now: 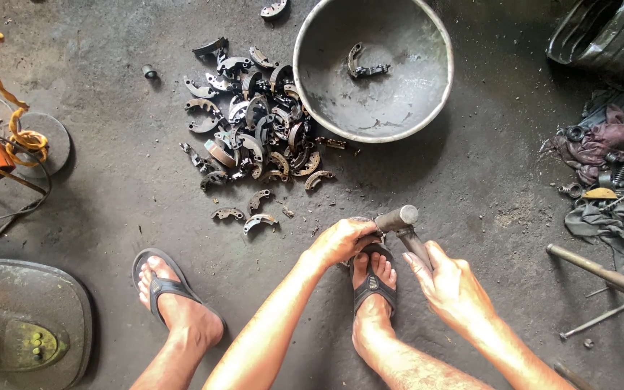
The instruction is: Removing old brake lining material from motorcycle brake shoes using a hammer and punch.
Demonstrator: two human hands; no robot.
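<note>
My right hand (451, 284) grips the handle of a metal hammer (399, 219), whose head rests low near the floor. My left hand (342, 240) is closed over a small part on the ground just ahead of my right foot (373, 285); the part is mostly hidden under the fingers. A pile of several curved metal brake shoes (258, 123) lies on the concrete beyond my hands. A large round metal basin (373, 68) stands behind the pile with one brake shoe (361, 63) inside.
My left foot (171, 296) in a sandal is at the lower left. Dirty rags (608, 173) and metal rods (601, 274) lie at the right. A yellow rope (9, 108) and round disc sit at the left, and a dark pad (27, 318) at bottom left.
</note>
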